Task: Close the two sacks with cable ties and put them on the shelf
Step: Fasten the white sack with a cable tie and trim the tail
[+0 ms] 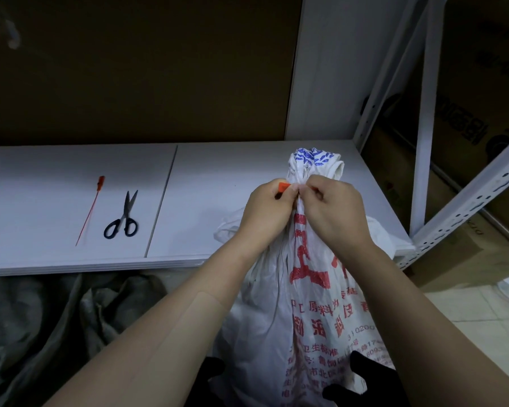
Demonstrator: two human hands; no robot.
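White woven plastic sack with red print stands against the white shelf board, neck bunched. Left hand pinches the orange cable tie's head; right hand grips the neck, apparently to cinch it. Spare orange tie waits beside black scissors.

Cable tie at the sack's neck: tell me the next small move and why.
Probably pull the cable tie snug. Both hands pinch at the gathered neck of the sack, the left hand on the tie's orange tab and the right hand opposite, so the tie looks wrapped but perhaps not tight yet.
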